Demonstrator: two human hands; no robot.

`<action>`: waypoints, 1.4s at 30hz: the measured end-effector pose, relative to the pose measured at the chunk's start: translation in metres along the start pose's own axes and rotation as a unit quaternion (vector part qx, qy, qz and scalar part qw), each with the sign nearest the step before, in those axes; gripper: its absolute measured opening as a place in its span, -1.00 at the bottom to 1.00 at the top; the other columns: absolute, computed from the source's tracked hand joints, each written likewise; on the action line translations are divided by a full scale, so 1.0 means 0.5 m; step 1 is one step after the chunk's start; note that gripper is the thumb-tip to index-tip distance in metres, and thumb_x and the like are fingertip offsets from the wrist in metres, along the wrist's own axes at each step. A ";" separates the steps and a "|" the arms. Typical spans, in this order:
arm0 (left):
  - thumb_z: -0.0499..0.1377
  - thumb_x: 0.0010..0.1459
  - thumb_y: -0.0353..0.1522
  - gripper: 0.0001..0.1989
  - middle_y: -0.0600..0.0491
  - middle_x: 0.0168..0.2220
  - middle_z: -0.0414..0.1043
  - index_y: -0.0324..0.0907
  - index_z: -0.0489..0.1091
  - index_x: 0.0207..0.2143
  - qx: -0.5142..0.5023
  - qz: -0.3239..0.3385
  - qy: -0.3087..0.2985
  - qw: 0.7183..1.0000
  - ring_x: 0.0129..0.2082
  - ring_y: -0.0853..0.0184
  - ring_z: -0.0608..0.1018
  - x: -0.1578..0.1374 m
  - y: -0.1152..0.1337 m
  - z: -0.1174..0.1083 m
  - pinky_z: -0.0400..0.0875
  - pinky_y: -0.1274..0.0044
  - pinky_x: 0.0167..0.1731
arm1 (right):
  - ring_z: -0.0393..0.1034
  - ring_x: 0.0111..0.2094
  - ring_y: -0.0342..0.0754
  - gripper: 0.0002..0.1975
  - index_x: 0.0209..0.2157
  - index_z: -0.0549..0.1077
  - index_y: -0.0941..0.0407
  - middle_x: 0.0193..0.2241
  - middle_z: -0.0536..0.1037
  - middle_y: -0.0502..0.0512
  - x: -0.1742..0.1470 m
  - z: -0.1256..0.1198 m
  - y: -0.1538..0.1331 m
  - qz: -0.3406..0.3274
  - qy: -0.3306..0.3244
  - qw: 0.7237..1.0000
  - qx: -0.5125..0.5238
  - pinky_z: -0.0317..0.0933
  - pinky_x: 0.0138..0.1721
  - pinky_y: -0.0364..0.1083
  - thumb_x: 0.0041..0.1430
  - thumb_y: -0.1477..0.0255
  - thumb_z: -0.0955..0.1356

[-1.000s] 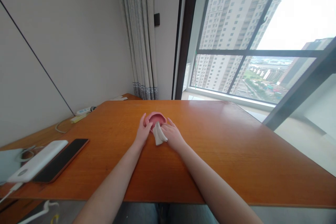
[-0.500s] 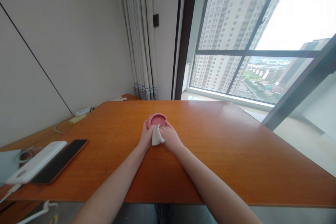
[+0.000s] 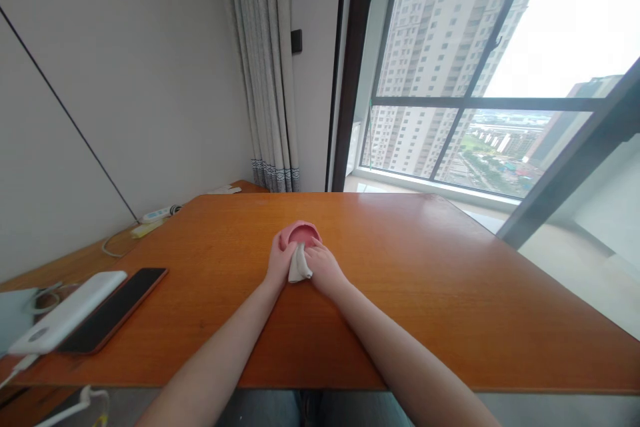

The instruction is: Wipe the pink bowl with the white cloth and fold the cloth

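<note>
A small pink bowl (image 3: 299, 227) is tilted toward me above the middle of the table, its hollow facing my side. My left hand (image 3: 279, 259) is closed around the bowl's left side. A whitish cloth (image 3: 299, 265) hangs from the bowl's near edge, between my two hands. My right hand (image 3: 324, 265) is closed on the cloth, its fingertips reaching into the bowl's right side. The part of the cloth under my right fingers is hidden.
On the left of the wooden table (image 3: 450, 280) lie a white power bank (image 3: 70, 310) with a cable and a dark phone (image 3: 113, 310). A power strip (image 3: 157, 214) lies by the wall. Behind the table are a curtain (image 3: 267, 67) and a window (image 3: 465, 103).
The bowl has tipped and turned slightly, coming a little lower and to the right. My right fingers have shifted along its rim with the cloth. My left hand keeps its hold.
</note>
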State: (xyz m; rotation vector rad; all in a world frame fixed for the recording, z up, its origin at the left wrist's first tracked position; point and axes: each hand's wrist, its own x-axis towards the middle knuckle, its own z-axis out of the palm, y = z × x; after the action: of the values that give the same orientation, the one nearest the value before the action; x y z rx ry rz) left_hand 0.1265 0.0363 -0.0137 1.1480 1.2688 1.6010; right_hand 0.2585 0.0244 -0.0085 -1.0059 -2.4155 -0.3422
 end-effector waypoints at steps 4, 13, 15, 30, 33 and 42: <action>0.17 -0.11 -0.47 -0.60 -0.03 -0.11 0.43 -0.18 0.36 -0.13 0.115 0.078 -0.003 0.990 -0.07 0.20 0.44 0.020 0.027 -0.027 0.25 0.35 0.03 | 0.40 -0.32 -0.11 -0.84 -0.33 0.46 0.15 -0.41 0.52 0.03 0.006 0.008 -0.004 0.001 -0.023 0.999 0.029 -0.03 0.18 -0.05 0.15 0.54 0.24; 0.21 -0.06 -0.36 -0.52 -0.02 0.01 0.39 -0.10 0.34 0.00 0.218 0.195 -0.053 0.955 0.05 0.12 0.37 0.015 0.071 -0.058 0.16 0.32 0.10 | 0.38 -0.30 -0.09 -0.80 -0.39 0.45 0.16 -0.45 0.48 0.07 0.011 -0.006 -0.007 -0.031 0.026 0.998 -0.041 0.05 0.12 -0.09 0.21 0.53 0.21; 0.21 -0.04 -0.34 -0.53 -0.03 0.02 0.37 -0.12 0.33 -0.01 0.187 0.187 -0.051 0.963 0.06 0.14 0.36 0.011 0.066 -0.051 0.15 0.33 0.11 | 0.38 -0.35 -0.10 -0.80 -0.39 0.46 0.16 -0.47 0.48 0.07 0.010 -0.007 -0.006 -0.033 0.015 0.998 -0.047 0.08 0.10 -0.09 0.20 0.55 0.22; 0.19 -0.09 -0.42 -0.50 -0.05 0.05 0.35 -0.16 0.33 -0.01 0.158 0.164 -0.057 0.972 0.07 0.16 0.36 0.021 0.081 -0.054 0.15 0.32 0.13 | 0.41 -0.27 -0.08 -0.87 -0.36 0.48 0.17 -0.38 0.55 0.11 0.018 -0.026 -0.016 0.010 -0.033 0.998 0.053 0.20 -0.06 -0.13 0.17 0.52 0.28; 0.20 -0.11 -0.42 -0.49 -0.05 0.05 0.36 -0.17 0.34 -0.02 0.162 0.159 -0.054 0.972 0.07 0.15 0.36 0.028 0.088 -0.065 0.15 0.32 0.13 | 0.40 -0.27 -0.08 -0.88 -0.34 0.47 0.14 -0.36 0.54 0.10 0.007 -0.048 -0.007 0.004 0.016 0.995 0.095 0.23 -0.10 -0.12 0.18 0.47 0.28; 0.23 -0.05 -0.23 -0.60 -0.03 -0.11 0.46 -0.18 0.40 -0.13 -0.061 -0.004 -0.067 0.996 -0.12 0.25 0.48 0.020 0.054 -0.037 0.36 0.45 -0.12 | 0.34 -0.05 -0.01 -0.56 0.05 0.29 0.09 -0.06 0.43 0.14 -0.019 -0.083 0.016 0.205 0.278 0.892 0.292 0.25 0.00 0.00 0.09 0.51 0.28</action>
State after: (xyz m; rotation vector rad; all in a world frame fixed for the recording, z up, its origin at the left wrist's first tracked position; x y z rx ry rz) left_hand 0.1048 0.0350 0.0126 1.1529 1.0734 1.5454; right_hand 0.2845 0.0076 0.0217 -0.9340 -1.5818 0.2199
